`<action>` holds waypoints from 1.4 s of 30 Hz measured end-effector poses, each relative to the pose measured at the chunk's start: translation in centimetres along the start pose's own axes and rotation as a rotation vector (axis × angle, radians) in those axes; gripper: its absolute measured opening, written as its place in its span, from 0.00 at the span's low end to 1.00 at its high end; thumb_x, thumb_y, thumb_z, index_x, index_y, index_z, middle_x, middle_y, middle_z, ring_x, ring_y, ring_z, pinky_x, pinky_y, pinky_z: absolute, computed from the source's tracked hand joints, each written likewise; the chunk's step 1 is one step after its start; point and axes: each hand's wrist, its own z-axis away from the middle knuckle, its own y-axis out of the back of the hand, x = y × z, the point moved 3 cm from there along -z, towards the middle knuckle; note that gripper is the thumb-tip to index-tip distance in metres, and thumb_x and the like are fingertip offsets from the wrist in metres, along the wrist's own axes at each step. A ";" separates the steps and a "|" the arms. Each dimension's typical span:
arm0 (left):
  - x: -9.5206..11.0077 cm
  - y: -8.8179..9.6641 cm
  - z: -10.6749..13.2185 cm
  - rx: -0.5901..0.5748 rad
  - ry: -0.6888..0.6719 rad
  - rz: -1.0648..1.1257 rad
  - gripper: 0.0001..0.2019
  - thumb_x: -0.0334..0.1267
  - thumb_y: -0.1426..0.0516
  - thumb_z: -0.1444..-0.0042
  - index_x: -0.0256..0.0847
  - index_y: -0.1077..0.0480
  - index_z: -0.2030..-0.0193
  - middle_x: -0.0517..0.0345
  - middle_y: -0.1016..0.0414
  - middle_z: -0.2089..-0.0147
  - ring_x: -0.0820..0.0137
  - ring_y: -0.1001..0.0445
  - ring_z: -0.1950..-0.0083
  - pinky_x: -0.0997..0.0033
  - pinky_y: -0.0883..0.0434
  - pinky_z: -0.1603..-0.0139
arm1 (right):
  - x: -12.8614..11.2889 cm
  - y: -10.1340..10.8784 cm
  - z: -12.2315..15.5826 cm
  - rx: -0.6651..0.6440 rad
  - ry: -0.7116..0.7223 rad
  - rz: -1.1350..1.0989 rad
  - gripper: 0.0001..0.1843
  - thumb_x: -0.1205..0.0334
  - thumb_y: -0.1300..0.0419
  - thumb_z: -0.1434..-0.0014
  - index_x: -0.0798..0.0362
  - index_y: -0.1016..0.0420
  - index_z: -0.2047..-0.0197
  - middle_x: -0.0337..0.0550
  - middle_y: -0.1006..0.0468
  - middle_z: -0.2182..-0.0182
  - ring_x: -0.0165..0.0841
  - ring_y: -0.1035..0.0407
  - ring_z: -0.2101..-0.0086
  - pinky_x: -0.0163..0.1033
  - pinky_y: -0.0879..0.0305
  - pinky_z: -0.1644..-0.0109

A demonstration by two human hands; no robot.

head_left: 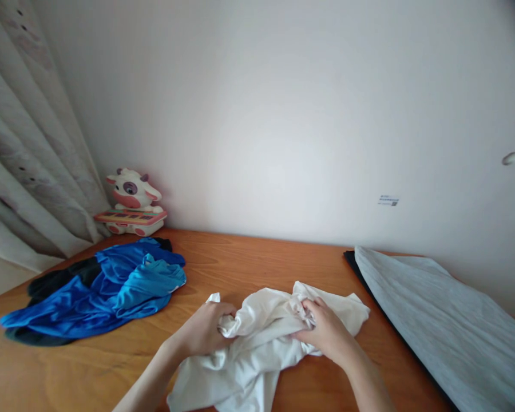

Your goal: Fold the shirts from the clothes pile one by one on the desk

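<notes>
A crumpled white garment [257, 355] lies on the wooden table in front of me, its folds bunched between my hands. My left hand [210, 327] grips a gathered edge on its left side, fingers closed around the cloth. On the right, my right hand [320, 327] is closed on another bunched part, with the thumb under a fold and the fingers on top. One part of the cloth spreads out beyond my right hand, and another hangs toward the near edge of the view. The garment's exact kind is hidden by the crumpling.
Blue and dark clothes [111, 289] lie in a loose heap at the left. A toy cow with a keyboard [131, 203] stands in the back left corner beside a curtain [30, 143]. Grey fabric [442, 320] over something black lies flat at the right. A white wall [261, 114] rises behind the table [240, 252].
</notes>
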 end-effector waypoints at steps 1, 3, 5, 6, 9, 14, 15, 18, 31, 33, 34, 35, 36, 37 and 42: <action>-0.1 0.3 -0.1 0.030 0.021 0.042 0.06 0.38 0.41 0.51 0.45 0.23 0.66 0.60 0.20 0.69 0.65 0.24 0.67 0.72 0.34 0.66 | -0.3 -0.2 0.0 -0.011 -0.020 -0.005 0.12 0.56 0.30 0.53 0.46 0.23 0.64 0.40 0.22 0.69 0.40 0.26 0.67 0.40 0.34 0.62; -0.7 1.2 -0.4 0.170 0.092 0.148 0.07 0.38 0.42 0.51 0.43 0.23 0.67 0.59 0.20 0.69 0.64 0.24 0.67 0.71 0.34 0.65 | -1.1 -0.8 -0.1 0.013 -0.020 -0.079 0.07 0.58 0.36 0.48 0.46 0.23 0.63 0.37 0.23 0.74 0.37 0.28 0.72 0.39 0.35 0.65; -1.5 2.2 -0.7 0.404 0.192 0.290 0.10 0.45 0.40 0.49 0.41 0.23 0.66 0.58 0.20 0.68 0.62 0.24 0.65 0.70 0.32 0.65 | -2.1 -1.3 -0.3 0.079 0.010 -0.262 0.14 0.53 0.39 0.42 0.46 0.23 0.53 0.39 0.20 0.69 0.37 0.26 0.71 0.40 0.32 0.64; -1.8 2.6 -0.7 0.541 0.242 0.371 0.14 0.49 0.39 0.49 0.40 0.24 0.65 0.57 0.20 0.68 0.62 0.24 0.65 0.70 0.31 0.65 | -2.5 -1.5 -0.4 0.111 0.020 -0.366 0.19 0.49 0.40 0.41 0.47 0.25 0.48 0.42 0.19 0.65 0.37 0.25 0.69 0.40 0.30 0.64; -1.9 2.9 -0.2 0.823 0.333 0.638 0.23 0.59 0.39 0.49 0.38 0.25 0.64 0.57 0.22 0.70 0.63 0.25 0.67 0.71 0.30 0.68 | -3.4 -1.7 -0.6 0.151 -0.021 -0.583 0.27 0.38 0.41 0.41 0.50 0.24 0.49 0.49 0.18 0.58 0.41 0.23 0.63 0.42 0.27 0.61; 2.0 0.3 0.7 0.254 0.105 0.819 0.22 0.55 0.33 0.51 0.37 0.22 0.59 0.53 0.20 0.68 0.58 0.21 0.61 0.65 0.23 0.62 | -4.2 -1.4 -0.5 -0.011 -0.120 -0.859 0.34 0.29 0.48 0.40 0.49 0.22 0.50 0.51 0.18 0.52 0.46 0.24 0.51 0.47 0.26 0.51; 2.8 -0.2 1.1 0.084 0.034 0.817 0.21 0.53 0.33 0.50 0.38 0.21 0.56 0.51 0.19 0.64 0.56 0.20 0.58 0.62 0.22 0.57 | -4.3 -1.4 -0.3 -0.034 -0.106 -0.883 0.35 0.30 0.48 0.39 0.49 0.24 0.45 0.51 0.19 0.48 0.46 0.25 0.48 0.47 0.27 0.47; 3.9 -0.9 2.0 -0.296 -0.101 0.777 0.21 0.52 0.36 0.44 0.40 0.21 0.51 0.49 0.18 0.53 0.54 0.21 0.49 0.58 0.24 0.47 | -4.6 -1.4 0.1 -0.060 -0.040 -0.787 0.41 0.36 0.34 0.47 0.48 0.33 0.35 0.51 0.25 0.40 0.46 0.29 0.43 0.47 0.32 0.41; -4.5 0.9 -1.5 0.552 0.198 0.299 0.25 0.62 0.40 0.46 0.40 0.26 0.59 0.52 0.22 0.62 0.63 0.24 0.63 0.67 0.27 0.64 | -0.4 0.7 -0.8 0.693 0.050 -0.293 0.23 0.41 0.44 0.37 0.52 0.24 0.57 0.54 0.20 0.58 0.47 0.26 0.55 0.52 0.32 0.48; -4.5 0.2 -1.4 0.542 0.159 0.106 0.25 0.58 0.38 0.47 0.41 0.26 0.52 0.50 0.22 0.57 0.59 0.23 0.57 0.59 0.25 0.55 | -1.2 1.0 -0.5 0.673 0.204 -0.192 0.17 0.45 0.41 0.37 0.50 0.23 0.56 0.52 0.22 0.54 0.46 0.28 0.52 0.53 0.34 0.44; -4.3 -0.2 -1.3 0.498 0.123 0.036 0.25 0.57 0.37 0.47 0.41 0.27 0.49 0.49 0.23 0.56 0.58 0.23 0.55 0.57 0.25 0.52 | -2.0 0.9 -0.3 0.603 0.273 -0.153 0.17 0.47 0.39 0.38 0.49 0.23 0.53 0.51 0.23 0.52 0.46 0.29 0.50 0.53 0.34 0.43; -4.0 -0.6 -1.2 0.438 0.078 -0.017 0.26 0.55 0.36 0.47 0.42 0.27 0.46 0.49 0.23 0.54 0.57 0.24 0.53 0.55 0.26 0.49 | -2.8 0.6 -0.1 0.516 0.325 -0.116 0.20 0.47 0.36 0.41 0.48 0.24 0.49 0.51 0.24 0.50 0.46 0.30 0.48 0.53 0.34 0.43; -3.6 -0.9 -1.1 0.373 0.030 -0.058 0.27 0.54 0.36 0.47 0.43 0.28 0.44 0.49 0.23 0.52 0.56 0.24 0.51 0.53 0.27 0.47 | -3.8 0.1 0.1 0.421 0.358 -0.081 0.27 0.47 0.32 0.44 0.47 0.26 0.44 0.51 0.25 0.48 0.48 0.31 0.48 0.54 0.34 0.42; -3.1 -1.3 -1.0 0.312 -0.014 -0.092 0.27 0.53 0.35 0.47 0.45 0.28 0.43 0.49 0.23 0.51 0.56 0.24 0.50 0.53 0.27 0.46 | -4.7 -0.4 0.4 0.326 0.368 -0.050 0.35 0.47 0.29 0.48 0.47 0.29 0.39 0.51 0.25 0.47 0.50 0.31 0.48 0.55 0.34 0.43; -2.1 -1.6 -0.9 0.304 -0.073 -0.151 0.16 0.45 0.41 0.39 0.46 0.27 0.46 0.53 0.23 0.57 0.61 0.23 0.56 0.61 0.25 0.53 | -6.8 -2.1 0.6 0.031 0.213 -0.154 0.12 0.62 0.40 0.41 0.48 0.22 0.54 0.44 0.20 0.61 0.43 0.25 0.60 0.45 0.31 0.55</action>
